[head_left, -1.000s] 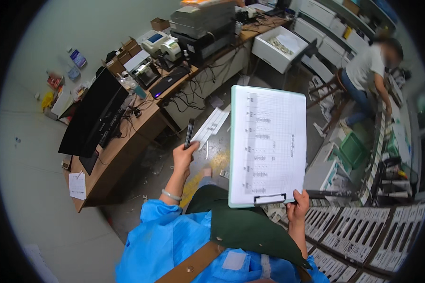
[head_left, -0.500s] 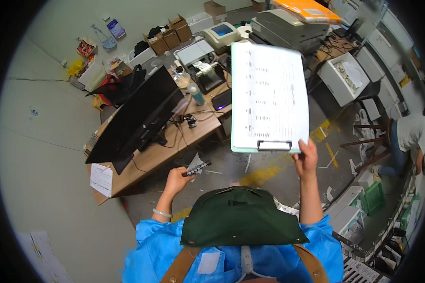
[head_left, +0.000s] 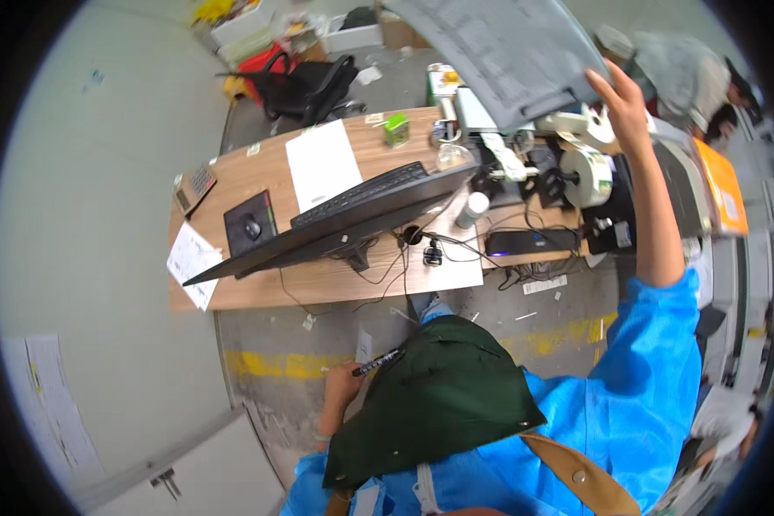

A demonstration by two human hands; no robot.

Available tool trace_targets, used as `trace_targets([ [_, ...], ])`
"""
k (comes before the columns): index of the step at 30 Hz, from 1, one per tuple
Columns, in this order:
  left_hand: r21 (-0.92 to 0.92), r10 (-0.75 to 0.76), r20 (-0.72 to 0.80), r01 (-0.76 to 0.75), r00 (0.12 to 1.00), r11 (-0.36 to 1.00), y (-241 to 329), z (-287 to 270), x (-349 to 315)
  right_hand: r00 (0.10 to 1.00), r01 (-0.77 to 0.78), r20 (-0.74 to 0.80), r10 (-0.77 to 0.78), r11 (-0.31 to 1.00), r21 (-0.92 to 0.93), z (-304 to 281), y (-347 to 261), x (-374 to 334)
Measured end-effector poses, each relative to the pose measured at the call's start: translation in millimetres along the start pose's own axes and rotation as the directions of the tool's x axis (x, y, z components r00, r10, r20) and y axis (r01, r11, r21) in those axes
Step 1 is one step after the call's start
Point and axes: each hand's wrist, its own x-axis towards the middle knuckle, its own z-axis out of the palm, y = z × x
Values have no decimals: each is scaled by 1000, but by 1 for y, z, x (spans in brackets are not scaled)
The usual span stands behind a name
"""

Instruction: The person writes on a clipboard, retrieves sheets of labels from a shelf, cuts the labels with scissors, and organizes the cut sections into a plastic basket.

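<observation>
Raised high over the far right of the desk, my right hand (head_left: 623, 99) grips a clipboard (head_left: 512, 56) by its clip-end edge. The board is tilted, and its shaded papers are too blurred to make out. Low beside the dark green apron (head_left: 439, 400), my left hand (head_left: 341, 383) is closed around a black marker (head_left: 375, 363). A small white paper slip (head_left: 365, 347) sticks up by the same hand, which seems to hold it too.
The wooden desk (head_left: 318, 288) bears a black monitor (head_left: 344, 219), keyboard (head_left: 361, 193), mouse (head_left: 252, 228), calculator (head_left: 195, 188) and loose cables. A label roll (head_left: 586, 176) and orange package (head_left: 721, 187) are at right. Behind stands a black chair (head_left: 310, 90). Other people show at the right.
My view has turned and I am nearer the desk. My right arm has swung the clipboard up and over the desk's far side. My left hand, still with the marker, is lower by the apron.
</observation>
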Motion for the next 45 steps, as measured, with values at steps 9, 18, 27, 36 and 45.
trace_targets([
  [9,-59,-475,-17,474,880,879,37,-22,16,710,-374,678,190,918,134,319,86,136],
  [18,-34,-687,-37,686,726,727,78,-15,30,308,-657,888,342,751,-61,482,171,87],
  [27,-34,-374,-36,373,927,927,64,-32,30,501,128,842,201,945,-302,435,110,91],
  [36,82,161,146,-174,976,981,32,-30,72,726,335,649,-228,941,-44,169,-42,20],
  [45,-331,221,559,-29,799,943,80,22,105,820,-555,132,557,718,421,38,-49,-361],
])
